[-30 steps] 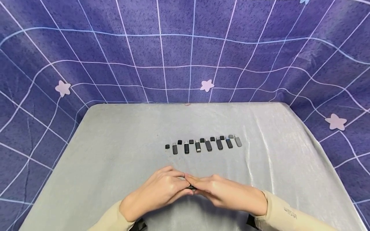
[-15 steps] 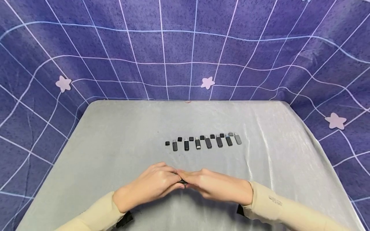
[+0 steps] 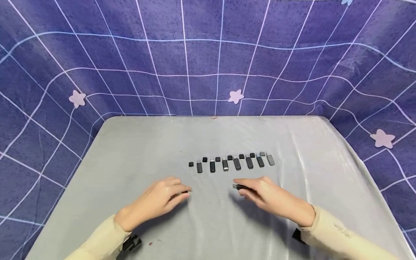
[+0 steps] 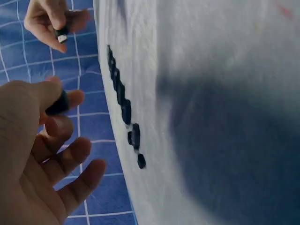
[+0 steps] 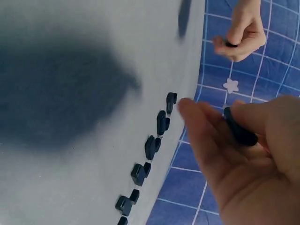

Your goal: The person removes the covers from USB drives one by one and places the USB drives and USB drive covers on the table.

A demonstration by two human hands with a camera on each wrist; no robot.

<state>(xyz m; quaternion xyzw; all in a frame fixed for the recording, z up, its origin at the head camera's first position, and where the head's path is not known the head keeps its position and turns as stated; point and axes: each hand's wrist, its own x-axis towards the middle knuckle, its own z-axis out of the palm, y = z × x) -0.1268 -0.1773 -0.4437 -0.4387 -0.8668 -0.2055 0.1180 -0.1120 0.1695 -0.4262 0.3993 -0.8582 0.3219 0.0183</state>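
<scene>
My left hand [image 3: 159,196] pinches a small black cap [image 4: 57,105] between thumb and index finger, the other fingers loosely bent. Apart from it on the right, my right hand [image 3: 268,193] grips a black USB stick [image 5: 238,127]; its metal plug [image 3: 234,186] is bare and points left. Both hands hover above the grey cloth, nearer to me than a row of uncapped USB sticks. In that row, a dark stick [image 3: 199,167] lies at the left end and a grey stick [image 3: 270,159] at the right end, each with a small cap beside its plug end.
The grey cloth [image 3: 146,144] covers the table. Behind it and along both sides hangs a purple-blue curtain [image 3: 130,54] with a grid and pale stars. The leftmost loose cap [image 3: 191,164] lies left of the first stick.
The hands were together on one black USB stick. Now they have moved apart, the left hand with the cap and the right hand with the stick, whose metal plug shows.
</scene>
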